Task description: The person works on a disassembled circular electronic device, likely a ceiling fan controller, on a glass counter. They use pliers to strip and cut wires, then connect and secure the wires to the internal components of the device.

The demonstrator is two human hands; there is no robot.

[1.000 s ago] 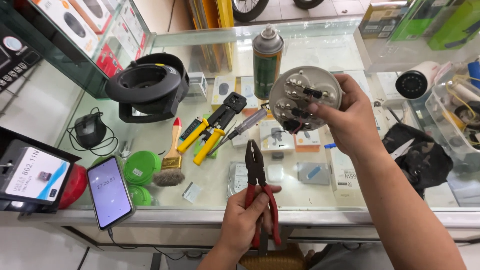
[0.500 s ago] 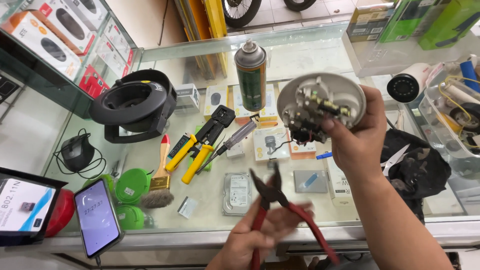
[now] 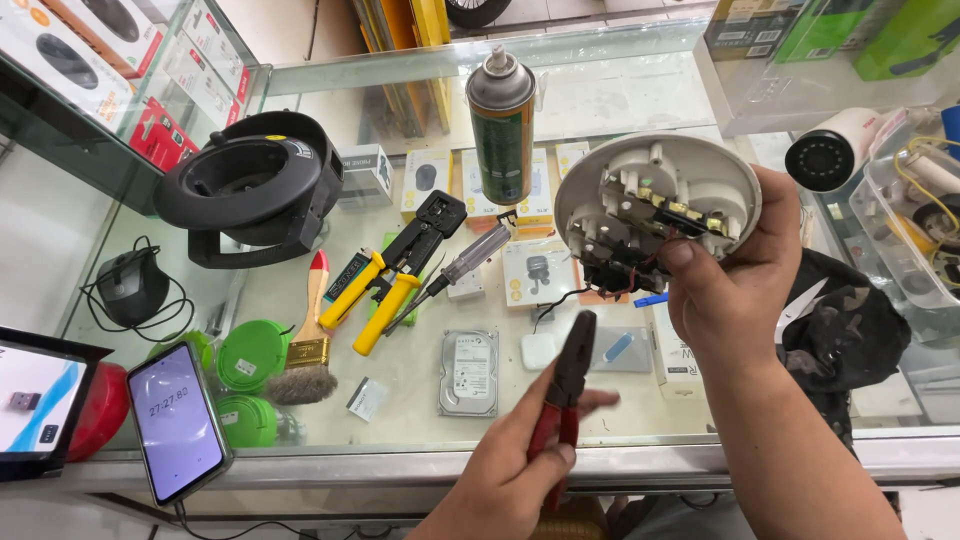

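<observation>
My right hand [image 3: 735, 275] grips a round white device housing [image 3: 655, 205], open side toward me, with a circuit board and wires showing inside. My thumb rests on the wires at its lower edge. My left hand [image 3: 520, 465] holds red-handled pliers [image 3: 565, 395] with the jaws closed and pointing up toward the housing, a short way below it. Both hands hover over a glass counter [image 3: 420, 370].
On the counter lie a yellow-handled crimping tool [image 3: 390, 270], a screwdriver [image 3: 460, 275], a paintbrush [image 3: 305, 350], a hard drive [image 3: 468, 373], a green spray can [image 3: 502, 125], a black round cable reel [image 3: 250, 185], a phone [image 3: 178, 420] and green lids [image 3: 250, 355]. A white camera [image 3: 835, 150] sits far right.
The pliers' handles, spread half a second ago, are now closed together, and my left hand has raised the jaws toward the housing. My right hand has brought the housing nearer and tilted it.
</observation>
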